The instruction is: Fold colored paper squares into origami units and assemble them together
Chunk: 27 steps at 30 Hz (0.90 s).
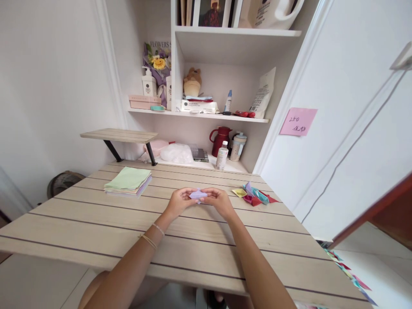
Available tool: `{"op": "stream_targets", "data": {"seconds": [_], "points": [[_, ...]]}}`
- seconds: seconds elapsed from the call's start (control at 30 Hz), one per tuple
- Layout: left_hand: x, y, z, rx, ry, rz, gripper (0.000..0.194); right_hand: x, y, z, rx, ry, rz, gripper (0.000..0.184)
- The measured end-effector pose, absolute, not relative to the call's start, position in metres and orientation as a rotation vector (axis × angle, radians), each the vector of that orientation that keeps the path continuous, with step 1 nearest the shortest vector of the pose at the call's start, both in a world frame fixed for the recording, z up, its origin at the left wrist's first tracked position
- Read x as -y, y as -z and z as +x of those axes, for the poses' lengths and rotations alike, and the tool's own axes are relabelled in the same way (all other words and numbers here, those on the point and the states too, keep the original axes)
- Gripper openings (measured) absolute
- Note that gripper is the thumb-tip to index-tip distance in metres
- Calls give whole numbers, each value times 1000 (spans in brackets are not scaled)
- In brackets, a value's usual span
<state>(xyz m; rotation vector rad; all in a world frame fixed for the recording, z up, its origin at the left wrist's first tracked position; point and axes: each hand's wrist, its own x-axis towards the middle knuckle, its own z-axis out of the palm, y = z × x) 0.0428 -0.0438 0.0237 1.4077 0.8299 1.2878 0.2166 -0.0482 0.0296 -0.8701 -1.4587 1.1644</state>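
Note:
A small folded piece of lavender origami paper (198, 195) is pinched between both hands, just above the middle of the table. My left hand (179, 201) grips its left side with thumb and fingers, and my right hand (219, 200) grips its right side the same way. Part of the paper is covered by the fingertips. Off to the right of my right hand lies a small pile of folded paper pieces (257, 194) in blue, red, yellow and purple. Left of my left hand sits a stack of square paper sheets (128, 178), light green on top.
The slatted wooden table (193, 240) reaches back to a white shelf unit. A small raised stand (120, 135) is at the back left. A bottle (222, 155), a red jug (220, 141) and a tumbler (238, 146) stand at the back. More coloured folded papers (349, 272) lie beyond the right edge.

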Motion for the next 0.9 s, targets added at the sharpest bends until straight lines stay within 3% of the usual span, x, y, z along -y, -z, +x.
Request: {"op": "stream_targets", "data": {"seconds": [0.27, 0.43, 0.67, 0.9], "points": [[47, -32, 37, -985, -1381, 1809, 17, 48, -29, 218, 1774, -594, -1135, 19], [47, -28, 39, -929, -1349, 1809, 14, 54, -31, 212, 1830, -474, -1085, 14], [39, -17, 39, -828, -1238, 1520, 21, 55, -31, 205, 1715, -625, -1002, 19], [41, -18, 39, -800, -1106, 1473, 28, 53, -36, 219, 1637, -1169, -896, 25]]}}
